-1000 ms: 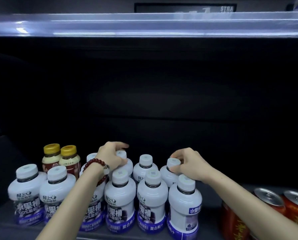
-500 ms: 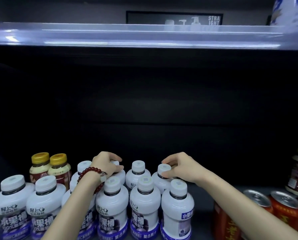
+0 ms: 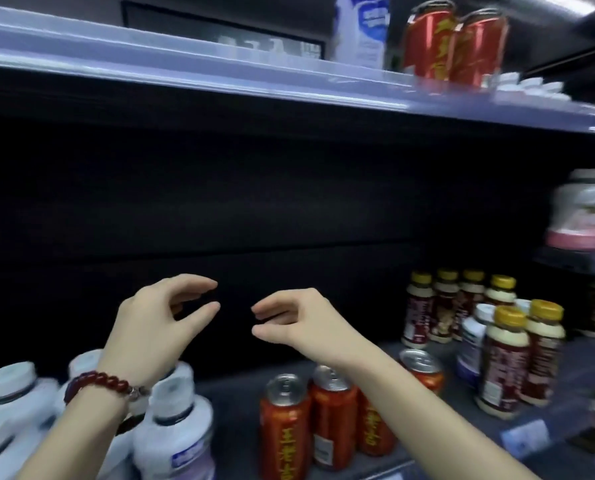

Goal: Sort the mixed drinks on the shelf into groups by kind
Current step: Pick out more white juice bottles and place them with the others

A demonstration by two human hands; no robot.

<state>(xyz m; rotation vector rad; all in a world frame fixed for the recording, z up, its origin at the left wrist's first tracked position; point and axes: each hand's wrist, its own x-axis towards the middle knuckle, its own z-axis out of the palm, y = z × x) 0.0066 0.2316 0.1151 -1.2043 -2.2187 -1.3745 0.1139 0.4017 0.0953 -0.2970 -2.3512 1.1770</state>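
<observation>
My left hand, with a red bead bracelet on the wrist, hovers above the white juice bottles at the lower left, fingers apart and holding nothing. My right hand floats beside it, also empty with fingers apart, above the red cans standing mid-shelf. Brown bottles with gold caps are grouped at the right. A white bottle stands among them, partly hidden.
The shelf above carries a blue-and-white carton and two red cans. Pink-labelled bottles blur at the far right. The shelf's dark back wall lies behind my hands.
Both hands have let go of the white bottle caps and risen off them. The view has swung right and up, bringing the red cans and brown bottles into sight.
</observation>
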